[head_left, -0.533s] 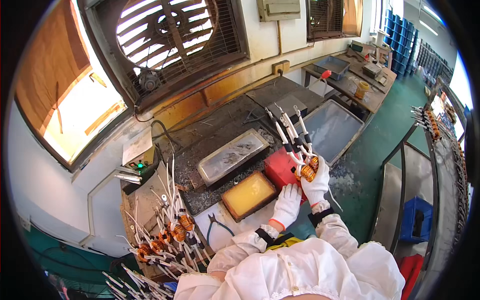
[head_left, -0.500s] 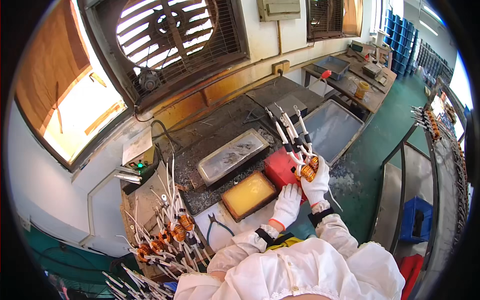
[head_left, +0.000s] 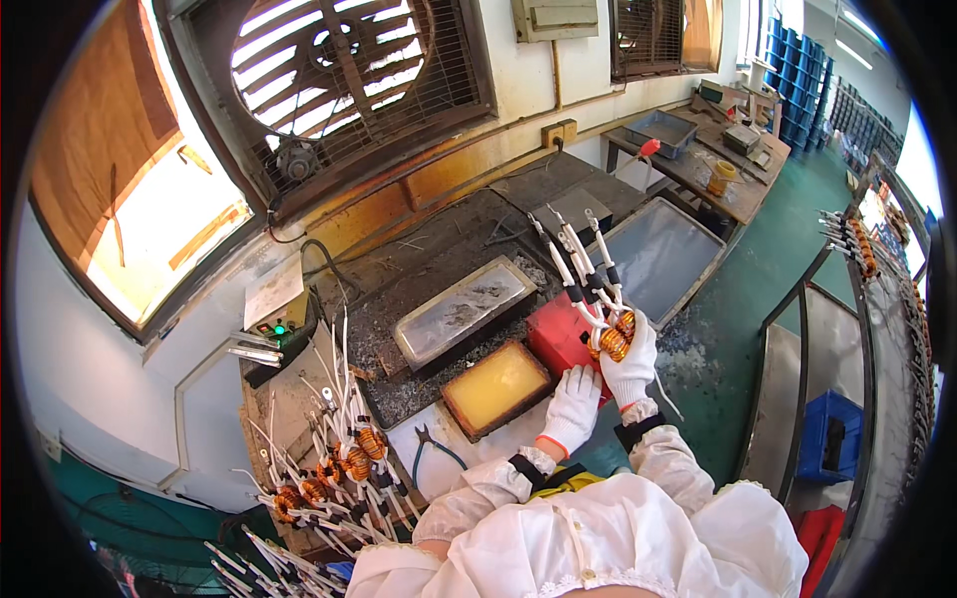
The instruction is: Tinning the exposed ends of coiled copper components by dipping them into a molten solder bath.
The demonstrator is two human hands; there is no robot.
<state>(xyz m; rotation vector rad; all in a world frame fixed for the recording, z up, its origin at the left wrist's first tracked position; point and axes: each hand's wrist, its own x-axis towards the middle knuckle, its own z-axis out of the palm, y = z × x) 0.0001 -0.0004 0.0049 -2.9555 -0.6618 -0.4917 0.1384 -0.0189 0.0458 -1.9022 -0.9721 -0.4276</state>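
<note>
Gripped in my white-gloved right hand (head_left: 631, 373) is a copper-wound toroidal coil (head_left: 613, 339). Its thick white leads (head_left: 575, 254) with black sleeves and metal lugs point up and away from me. My left hand (head_left: 571, 411), gloved too, lies with fingers stretched out against the near side of a red box (head_left: 556, 334). The coil is just right of that box; whether they touch I cannot tell. Left of my left hand stands a rusty rectangular pot (head_left: 461, 417) of yellow liquid. Behind it is a metal trough (head_left: 465, 314) with a dull silvery surface.
Several more coils (head_left: 354, 463) with white leads crowd the bench at left, beside pliers (head_left: 436, 456). A control box (head_left: 284, 339) with a green light is behind them. Far right of the bench is a grey tray (head_left: 648, 259). A metal rack (head_left: 797, 349) holds a blue bin (head_left: 830, 436).
</note>
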